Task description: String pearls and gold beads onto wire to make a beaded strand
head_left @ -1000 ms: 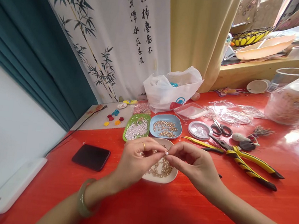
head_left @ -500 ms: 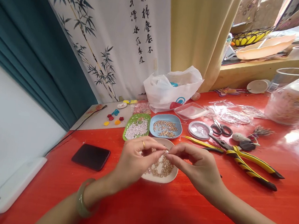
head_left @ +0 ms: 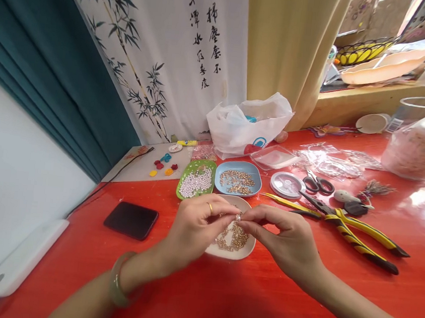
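Over a white dish [head_left: 240, 255] of gold beads [head_left: 240, 239], my two hands meet fingertip to fingertip. My left hand [head_left: 197, 228], with a gold ring and a jade-like bangle at the wrist, pinches thumb to forefinger. My right hand [head_left: 284, 232] makes a matching pinch from the other side. Between the fingertips shows a small white pearl bead [head_left: 238, 217]; any thread or wire on it is too fine to make out. Just behind stand a green dish [head_left: 179, 188] with white pearl beads [head_left: 197, 181] and a blue dish [head_left: 256, 184] with gold-coloured pieces [head_left: 239, 178].
Right of the hands lie yellow-black pliers [head_left: 356, 232], yellow tweezers [head_left: 287, 203], scissors [head_left: 318, 183] and a round plastic lid [head_left: 286, 184]. A phone [head_left: 130, 219] rests at left. A white plastic bag [head_left: 246, 127] and a wrapped tub [head_left: 422, 148] stand farther back on the red table [head_left: 197, 304].
The view has shifted slightly, so the scene sits a little differently. Both hands keep their pinch over the white dish; the pearl bead shows a bit more clearly between the fingertips.
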`<state>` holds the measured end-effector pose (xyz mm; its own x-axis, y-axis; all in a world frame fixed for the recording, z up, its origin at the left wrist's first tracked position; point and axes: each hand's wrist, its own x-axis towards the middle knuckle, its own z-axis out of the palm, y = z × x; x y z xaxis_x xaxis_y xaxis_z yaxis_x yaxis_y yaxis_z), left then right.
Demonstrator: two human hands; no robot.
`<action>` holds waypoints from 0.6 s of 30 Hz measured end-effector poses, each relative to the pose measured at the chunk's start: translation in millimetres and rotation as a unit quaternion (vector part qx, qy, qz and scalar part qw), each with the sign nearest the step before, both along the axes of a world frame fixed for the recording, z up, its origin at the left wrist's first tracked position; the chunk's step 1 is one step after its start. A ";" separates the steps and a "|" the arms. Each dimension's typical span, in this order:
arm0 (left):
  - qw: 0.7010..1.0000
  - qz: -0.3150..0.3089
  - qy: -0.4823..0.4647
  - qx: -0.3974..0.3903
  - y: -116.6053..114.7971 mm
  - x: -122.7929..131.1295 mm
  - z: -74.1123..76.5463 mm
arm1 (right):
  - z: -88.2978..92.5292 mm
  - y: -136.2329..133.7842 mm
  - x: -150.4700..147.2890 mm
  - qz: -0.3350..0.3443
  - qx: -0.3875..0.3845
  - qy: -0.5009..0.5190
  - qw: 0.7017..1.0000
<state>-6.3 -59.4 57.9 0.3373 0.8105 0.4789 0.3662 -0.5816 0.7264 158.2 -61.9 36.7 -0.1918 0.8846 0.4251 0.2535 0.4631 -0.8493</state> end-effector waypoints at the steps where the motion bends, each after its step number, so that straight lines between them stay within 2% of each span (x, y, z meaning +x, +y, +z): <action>1: 1.000 -0.003 0.003 0.006 0.1 0.0 -0.2 | -0.4 0.2 0.1 0.001 0.001 0.000 1.000; 18: 1.000 -0.011 0.024 0.013 1.1 -1.5 0.9 | -1.0 2.0 1.3 0.011 -0.030 0.008 0.999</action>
